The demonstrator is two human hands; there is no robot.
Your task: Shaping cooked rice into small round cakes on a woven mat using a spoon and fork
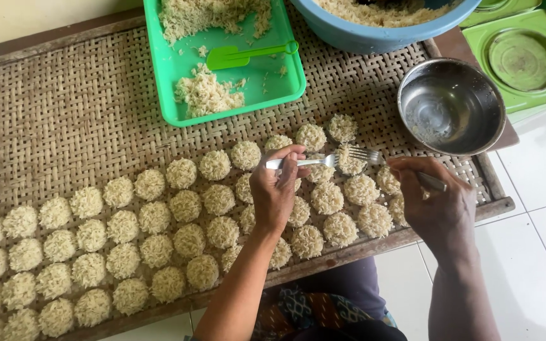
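Both hands grip forks: the left hand is closed around the handle of a fork whose tines point right, and the right hand is closed around a second fork whose tines point left. The tines meet over a rice clump in the top row of many round clumps laid on a woven mat. Beyond lie a green tray with a green scoop, a blue basin and a steel bowl.
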